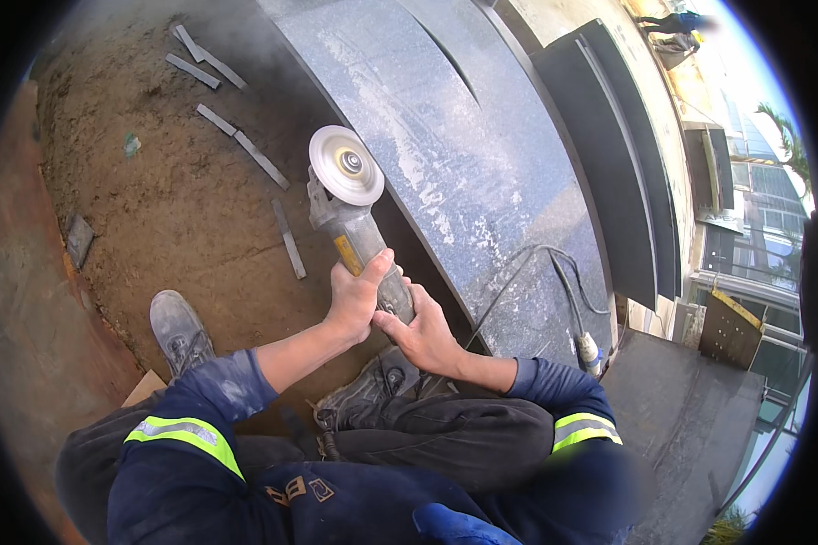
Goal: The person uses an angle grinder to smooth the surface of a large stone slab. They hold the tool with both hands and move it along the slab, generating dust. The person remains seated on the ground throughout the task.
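An angle grinder [354, 232] with a pale round disc [341, 159] is held in both my hands, its disc end toward the top, next to the edge of a grey-blue stone slab [445, 163]. My left hand [359, 295] is closed around the middle of the grinder's body. My right hand [418, 331] is closed on the rear of it, a little lower and to the right. A dark cable [518, 272] lies looped on the slab, with a plug connector [589, 352] near the slab's lower end.
Several narrow offcuts [259, 154] lie on the dirt [182, 254] to the left. A rusty board [14, 254] edges the far left. Dark panels [595, 163] and a grey slab [673, 409] are at the right. Other people [677, 36] stand at upper right. My shoe [177, 322] rests on the dirt.
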Tool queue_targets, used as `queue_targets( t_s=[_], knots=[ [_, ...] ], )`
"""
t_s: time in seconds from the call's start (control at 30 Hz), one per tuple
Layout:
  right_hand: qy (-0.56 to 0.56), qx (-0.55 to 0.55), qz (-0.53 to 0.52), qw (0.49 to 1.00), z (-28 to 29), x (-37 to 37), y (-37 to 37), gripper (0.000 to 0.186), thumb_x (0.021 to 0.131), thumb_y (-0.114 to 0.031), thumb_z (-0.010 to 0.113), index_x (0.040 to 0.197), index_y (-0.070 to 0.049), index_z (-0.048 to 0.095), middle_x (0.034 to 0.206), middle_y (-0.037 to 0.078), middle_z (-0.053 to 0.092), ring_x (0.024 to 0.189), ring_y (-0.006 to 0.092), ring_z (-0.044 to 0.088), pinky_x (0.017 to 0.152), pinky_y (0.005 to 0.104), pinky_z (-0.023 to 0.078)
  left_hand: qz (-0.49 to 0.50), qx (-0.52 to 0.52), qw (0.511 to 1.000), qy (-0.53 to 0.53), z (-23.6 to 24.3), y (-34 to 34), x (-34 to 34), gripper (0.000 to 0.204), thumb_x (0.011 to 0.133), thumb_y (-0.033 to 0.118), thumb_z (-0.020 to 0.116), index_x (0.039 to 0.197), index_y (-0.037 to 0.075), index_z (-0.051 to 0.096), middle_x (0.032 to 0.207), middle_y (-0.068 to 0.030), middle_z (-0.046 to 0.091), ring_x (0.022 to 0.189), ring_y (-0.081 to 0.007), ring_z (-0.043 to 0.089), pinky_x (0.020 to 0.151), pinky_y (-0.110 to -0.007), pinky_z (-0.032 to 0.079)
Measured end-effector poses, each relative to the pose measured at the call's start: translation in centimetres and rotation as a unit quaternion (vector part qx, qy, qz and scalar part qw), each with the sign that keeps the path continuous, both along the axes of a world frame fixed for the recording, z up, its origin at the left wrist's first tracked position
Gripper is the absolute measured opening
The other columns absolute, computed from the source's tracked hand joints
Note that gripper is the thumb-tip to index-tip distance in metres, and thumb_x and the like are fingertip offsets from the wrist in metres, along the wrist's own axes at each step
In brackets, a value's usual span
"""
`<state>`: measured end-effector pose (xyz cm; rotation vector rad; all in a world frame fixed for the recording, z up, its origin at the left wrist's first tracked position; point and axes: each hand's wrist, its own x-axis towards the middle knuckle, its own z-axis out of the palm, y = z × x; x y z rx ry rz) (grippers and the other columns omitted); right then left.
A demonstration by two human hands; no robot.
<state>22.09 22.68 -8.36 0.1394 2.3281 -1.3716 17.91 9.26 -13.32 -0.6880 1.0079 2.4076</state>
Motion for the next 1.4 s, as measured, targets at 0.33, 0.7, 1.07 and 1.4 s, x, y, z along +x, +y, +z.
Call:
queue_targets(
  t_s=[0.33, 0.7, 1.07, 1.4],
  knots=[
    [-0.008, -0.006, 0.018, 1.0, 0.6, 2.4, 1.4, 0.066, 0.092, -0.031, 0.076, 0.134, 0.011, 0.045, 0.112, 0.026, 0.068, 0.108, 0.0321, 0.07, 0.09, 0.0401, 0.053, -0.014, 0.007, 1.0, 0.019, -0.2, 1.4, 3.0, 0.032, 0.093, 0.03, 0.073, 0.103, 0.003, 0.059, 0.089, -0.0094, 0.067, 0.08, -0.0213, 0.071, 0.074, -0.038, 0.06],
    [-0.01, -0.002, 0.018, 1.0, 0.7, 0.6, 1.0, 0.06, 0.092, -0.03, 0.075, 0.129, 0.01, 0.049, 0.11, 0.024, 0.069, 0.105, 0.031, 0.07, 0.088, 0.0399, 0.053, -0.008, 0.002, 1.0, 0.007, -0.4, 1.0, 1.2, 0.034, 0.092, 0.031, 0.073, 0.103, 0.002, 0.06, 0.09, -0.0108, 0.067, 0.08, -0.0222, 0.07, 0.073, -0.039, 0.06],
    [0.006, -0.005, -0.008, 1.0, 0.3, -0.8, 0.0, 0.047, 0.093, -0.03, 0.076, 0.115, 0.006, 0.056, 0.101, 0.015, 0.067, 0.095, 0.0198, 0.064, 0.084, 0.037, 0.051, 0.002, 0.006, 1.0, 0.018, -0.6, 0.4, -0.5, 0.033, 0.093, 0.032, 0.072, 0.101, 0.003, 0.059, 0.089, -0.0112, 0.066, 0.079, -0.0217, 0.069, 0.072, -0.038, 0.059],
    [0.006, 0.001, -0.007, 1.0, 0.1, -1.7, -0.5, 0.046, 0.093, -0.031, 0.075, 0.112, 0.006, 0.058, 0.099, 0.015, 0.067, 0.093, 0.0189, 0.063, 0.082, 0.0366, 0.05, 0.004, 0.014, 1.0, 0.001, -0.5, -0.2, -1.6, 0.038, 0.092, 0.03, 0.074, 0.108, 0.001, 0.057, 0.091, -0.0117, 0.065, 0.077, -0.022, 0.07, 0.07, -0.038, 0.061]
  ],
)
